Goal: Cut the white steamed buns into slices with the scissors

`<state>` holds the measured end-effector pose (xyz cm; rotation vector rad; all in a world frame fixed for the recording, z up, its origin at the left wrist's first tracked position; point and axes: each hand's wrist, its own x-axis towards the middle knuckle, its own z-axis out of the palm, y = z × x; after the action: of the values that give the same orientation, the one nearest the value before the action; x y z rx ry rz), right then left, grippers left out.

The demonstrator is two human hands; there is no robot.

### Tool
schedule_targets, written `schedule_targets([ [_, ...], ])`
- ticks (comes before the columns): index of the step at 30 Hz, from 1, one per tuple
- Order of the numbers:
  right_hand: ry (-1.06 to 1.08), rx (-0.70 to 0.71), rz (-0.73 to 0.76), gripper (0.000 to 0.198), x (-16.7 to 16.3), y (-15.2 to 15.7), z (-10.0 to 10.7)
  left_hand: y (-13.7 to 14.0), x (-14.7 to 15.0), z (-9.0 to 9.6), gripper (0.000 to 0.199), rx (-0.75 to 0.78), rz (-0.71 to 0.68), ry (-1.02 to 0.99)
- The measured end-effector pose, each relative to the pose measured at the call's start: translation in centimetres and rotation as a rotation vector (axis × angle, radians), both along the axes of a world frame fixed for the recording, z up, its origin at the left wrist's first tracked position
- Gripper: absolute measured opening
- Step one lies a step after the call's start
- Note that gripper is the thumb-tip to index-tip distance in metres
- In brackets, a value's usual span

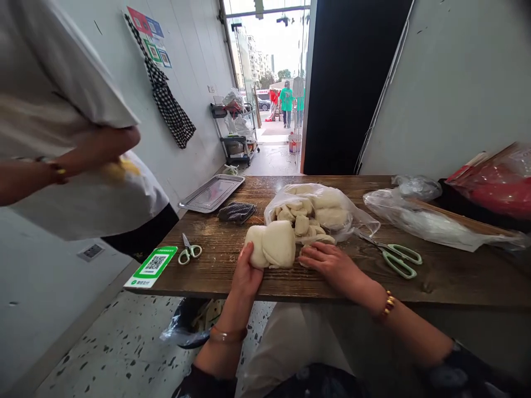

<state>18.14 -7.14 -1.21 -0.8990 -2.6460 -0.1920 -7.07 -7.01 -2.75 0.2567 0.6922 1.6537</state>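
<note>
My left hand [249, 273] is closed around a pale steamed bun [279, 244], a thick piece of two joined lobes, held just above the table's front edge. Beside it my right hand [327, 261] rests low at the mouth of a clear plastic bag [365, 222], its fingers curled down over something pale. Whether that is a bun piece or the bag's edge I cannot make out. Inside the bag lie whole buns [332, 207] at the right and several cut chunks [302, 225] at the left.
Green-handled scissors [398, 255] lie right, smaller scissors [189, 251] left by a QR-code card [152, 267]. A dark cloth [236, 212] and metal tray [213, 193] sit behind. Plastic packaging [423, 215] covers the right side. Another person [78, 127] stands at the left.
</note>
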Motion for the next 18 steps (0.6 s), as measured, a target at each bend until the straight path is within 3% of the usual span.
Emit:
schedule_targets([
  [5,-0.118,-0.006,0.033,0.030,-1.7,1.6,0.4,0.2,-0.1,-0.3,0.030,0.008,0.014,0.014],
  [10,-0.090,-0.029,0.041,0.021,-1.0,0.8,0.3,0.2,0.2,-0.9,0.035,0.015,0.016,0.016],
  [14,0.137,-0.104,-0.020,0.026,0.4,-0.1,0.3,0.0,0.4,-0.9,0.040,0.024,0.014,0.013],
  [18,0.452,-0.166,-0.236,0.031,1.4,1.9,1.8,-0.4,0.6,-0.5,0.043,0.062,-0.004,0.024],
])
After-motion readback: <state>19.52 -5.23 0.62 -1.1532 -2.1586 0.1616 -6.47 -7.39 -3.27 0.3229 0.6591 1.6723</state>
